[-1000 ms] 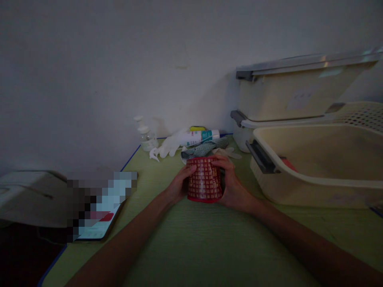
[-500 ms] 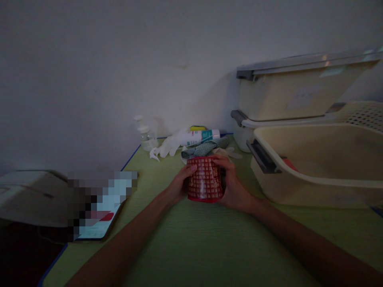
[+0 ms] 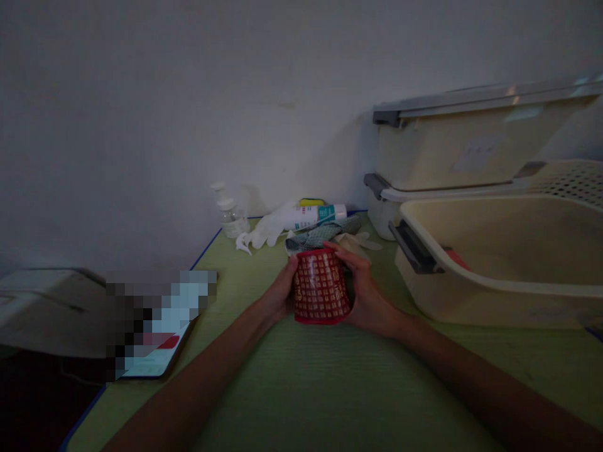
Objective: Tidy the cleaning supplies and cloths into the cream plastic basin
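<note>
A short red cylinder (image 3: 321, 289) with rows of gold, character-like marks and a bright red rim is held between my hands, over the middle of the table. I cannot make out exactly what it is. My left hand (image 3: 284, 290) presses on its left side, the thumb near the top edge and the other fingers hidden behind. On the right, my right hand (image 3: 365, 289) curls around it, with fingers over the top rim and the palm against the side. Just behind the cylinder lie a grey-green cloth (image 3: 318, 235) and a pale glove (image 3: 355, 243).
Toward the wall are a pump bottle (image 3: 230, 216), white gloves (image 3: 266, 229), a white and teal tube (image 3: 315, 215) and a yellow item (image 3: 311, 202). An open cream bin (image 3: 494, 304) stands right, lidded boxes (image 3: 438, 150) behind it. A lit phone or tablet (image 3: 151, 358) rests left.
The cylinder has turned and tilted slightly in my hands, its lower edge a little nearer me. My left thumb has moved off its front face to the upper left edge.
</note>
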A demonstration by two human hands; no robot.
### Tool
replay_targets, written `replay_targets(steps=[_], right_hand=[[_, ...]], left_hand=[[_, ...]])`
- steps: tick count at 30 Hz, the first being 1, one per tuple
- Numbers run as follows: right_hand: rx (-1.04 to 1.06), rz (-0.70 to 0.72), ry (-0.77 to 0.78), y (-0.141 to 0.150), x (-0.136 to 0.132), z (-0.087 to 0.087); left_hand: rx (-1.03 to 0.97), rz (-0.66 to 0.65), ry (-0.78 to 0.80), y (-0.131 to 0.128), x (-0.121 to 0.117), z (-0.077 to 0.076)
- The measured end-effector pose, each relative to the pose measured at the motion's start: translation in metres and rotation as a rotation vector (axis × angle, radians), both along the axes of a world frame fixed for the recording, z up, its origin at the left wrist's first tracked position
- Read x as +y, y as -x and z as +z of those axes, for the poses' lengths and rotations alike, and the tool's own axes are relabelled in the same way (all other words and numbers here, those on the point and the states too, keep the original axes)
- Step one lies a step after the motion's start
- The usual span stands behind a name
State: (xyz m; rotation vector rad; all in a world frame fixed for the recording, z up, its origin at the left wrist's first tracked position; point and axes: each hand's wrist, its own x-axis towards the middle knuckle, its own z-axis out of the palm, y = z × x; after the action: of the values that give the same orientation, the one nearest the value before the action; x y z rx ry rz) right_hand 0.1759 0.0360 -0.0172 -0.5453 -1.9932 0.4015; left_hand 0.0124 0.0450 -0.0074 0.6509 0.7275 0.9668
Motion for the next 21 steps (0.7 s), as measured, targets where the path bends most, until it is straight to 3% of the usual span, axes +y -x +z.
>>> replay_targets(steps=[4, 21], right_hand=[[0.006, 0.005, -0.001, 0.0000, 0.0002, 0.0002], [-0.021, -0.007, 0.013, -0.0004, -0.0013, 0.0025]], left_hand=[[0.046, 0.057, 0.002, -0.0045, -0.0004, 0.0016], [0.064, 0.047, -0.041, -0.0053, -0.0003, 0.0026]])
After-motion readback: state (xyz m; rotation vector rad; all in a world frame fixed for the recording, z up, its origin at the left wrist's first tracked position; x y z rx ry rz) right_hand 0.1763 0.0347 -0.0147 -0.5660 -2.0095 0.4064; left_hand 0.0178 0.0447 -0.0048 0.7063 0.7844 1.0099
